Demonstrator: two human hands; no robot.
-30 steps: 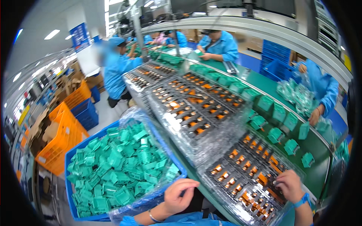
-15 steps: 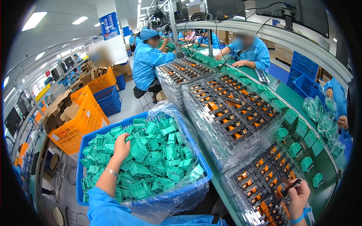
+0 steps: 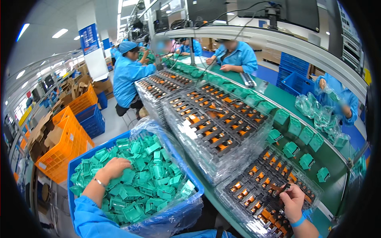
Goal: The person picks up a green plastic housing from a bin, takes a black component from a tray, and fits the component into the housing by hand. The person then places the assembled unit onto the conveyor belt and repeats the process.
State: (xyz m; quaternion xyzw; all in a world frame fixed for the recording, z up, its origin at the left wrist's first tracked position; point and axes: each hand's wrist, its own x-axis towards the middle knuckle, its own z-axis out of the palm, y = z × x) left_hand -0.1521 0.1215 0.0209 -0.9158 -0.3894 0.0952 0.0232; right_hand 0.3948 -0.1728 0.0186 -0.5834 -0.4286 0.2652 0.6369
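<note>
My left hand (image 3: 116, 167) reaches into a blue bin (image 3: 198, 198) full of green plastic housings (image 3: 137, 210). Its fingers are bent together over a housing at the top of the heap, with the fingertips partly hidden. On the right, my right hand (image 3: 293, 201) pinches a small dark part with a black end (image 3: 285, 187) between thumb and fingers. That part is held above a clear plastic tray (image 3: 228, 191), whose slots hold rows of orange-and-black components (image 3: 254, 170). How much of the dark part lies inside the fingers is hidden.
Tall stacks of wrapped trays (image 3: 222, 158) stand beyond the bin. Green housings (image 3: 306, 161) line the green conveyor (image 3: 337, 190) on the right. Orange crates (image 3: 63, 146) with cardboard stand at left. Co-workers in blue (image 3: 133, 79) sit farther along; another person handles clear bags (image 3: 317, 111) at right.
The view has swung right. My left hand has lowered onto the green housings, its fingers closing. My right hand still pinches the dark part, now lower and closer over the tray.
</note>
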